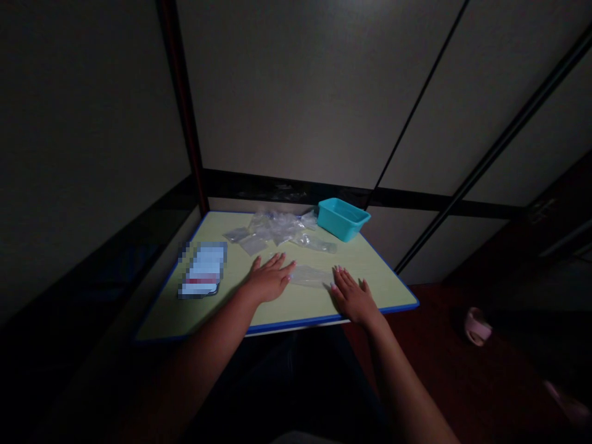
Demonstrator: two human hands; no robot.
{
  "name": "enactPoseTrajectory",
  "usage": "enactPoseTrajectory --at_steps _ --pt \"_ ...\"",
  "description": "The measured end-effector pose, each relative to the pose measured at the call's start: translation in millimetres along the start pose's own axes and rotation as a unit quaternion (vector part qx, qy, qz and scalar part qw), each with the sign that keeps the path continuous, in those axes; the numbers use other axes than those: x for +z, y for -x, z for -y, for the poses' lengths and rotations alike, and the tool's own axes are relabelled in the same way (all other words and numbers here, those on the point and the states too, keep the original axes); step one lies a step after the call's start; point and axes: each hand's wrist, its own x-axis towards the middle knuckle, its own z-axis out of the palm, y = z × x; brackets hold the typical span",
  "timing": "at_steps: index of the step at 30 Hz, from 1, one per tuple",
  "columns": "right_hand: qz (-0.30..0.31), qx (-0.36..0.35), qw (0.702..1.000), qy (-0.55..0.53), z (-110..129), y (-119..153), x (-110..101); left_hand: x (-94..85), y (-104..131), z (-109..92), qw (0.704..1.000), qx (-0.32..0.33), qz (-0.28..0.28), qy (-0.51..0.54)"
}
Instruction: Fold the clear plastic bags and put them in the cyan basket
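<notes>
My left hand (pixel 269 279), spread flat, gripping nothing, and my right hand (pixel 354 296), palm down, fingers extended, also empty, bracket a clear flat plastic bag (pixel 311 276) on the pale-green blue-edged table (pixel 296 308).

**Soft light pools on the desk (pixel 305 305) as gloom swallows the edges**

The view is dim, darkest along the left side and in the lower corners. Muted light falls on the middle of the desk, whose near-left corner sinks into shadow. A faint pale patch touches the top of the wall panels (pixel 296 92); the lamp itself is out of view. Small glints catch the plastic bags (pixel 277 227), and weak reflections streak the dark band (pixel 287 190) behind. The phone screen (pixel 203 265) glows, masked by coarse pixel blocks. Wide-angle stretching pulls at the outer areas, where detail softens; the pink slipper (pixel 477 327) looks blurred.
</notes>
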Motion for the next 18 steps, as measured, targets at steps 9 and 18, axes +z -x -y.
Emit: enactPoseTrajectory --at_steps 9,18 --pt "-0.028 -0.021 0.999 -0.016 28.9 -7.8 0.0 -2.5 -0.2 0.9 0.996 -0.026 -0.087 -0.026" --pt "-0.008 -0.081 0.996 -0.037 43.1 -14.3 3.3 0.6 -1.6 3.9 1.0 -0.019 -0.013 -0.004"
